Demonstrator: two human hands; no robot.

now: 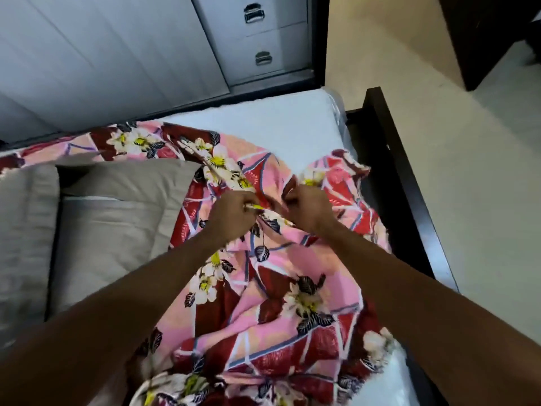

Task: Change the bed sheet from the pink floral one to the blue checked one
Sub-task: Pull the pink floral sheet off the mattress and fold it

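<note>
Pink floral sheet (292, 291) lying bunched nearest, half stripped. Left hand (234, 213) and right hand (307, 208), close together, each clamping a gathered fold. Best: drawing corners inward, lifting clear of the pillows (111, 230). Bare mattress (263, 124) showing beyond.

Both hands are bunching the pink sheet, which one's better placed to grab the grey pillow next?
Left, probably. The left hand grips the pink floral sheet right beside the grey pillow; the right hand holds it farther over, toward the bare mattress.
</note>
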